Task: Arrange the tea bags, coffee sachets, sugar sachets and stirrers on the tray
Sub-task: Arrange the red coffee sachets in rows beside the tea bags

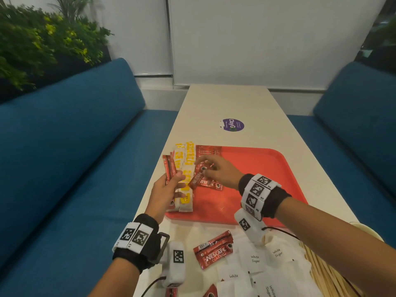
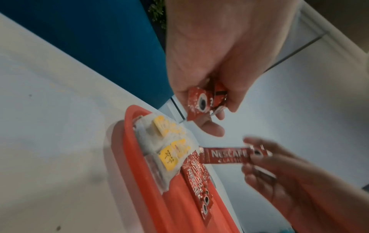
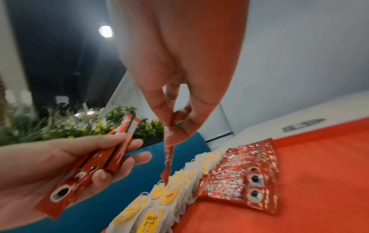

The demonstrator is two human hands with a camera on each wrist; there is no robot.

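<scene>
A red tray (image 1: 259,168) lies on the white table. Along its left edge runs a row of yellow-tagged tea bags (image 1: 186,166), with red coffee sachets (image 3: 239,178) overlapped beside them. My left hand (image 1: 171,185) hovers over the tray's left edge and grips a small bundle of coffee sachets (image 3: 99,162). My right hand (image 1: 212,170) pinches a single coffee sachet (image 2: 225,155) by one end, just above the tea bags. Nearer me on the table lie a loose coffee sachet (image 1: 214,249), white sugar sachets (image 1: 255,259) and wooden stirrers (image 1: 321,273).
Blue bench seats (image 1: 75,157) flank the table on both sides. A purple round sticker (image 1: 232,124) sits on the table beyond the tray. More red sachets (image 1: 171,292) show at the near edge. The tray's right half (image 1: 267,183) is bare.
</scene>
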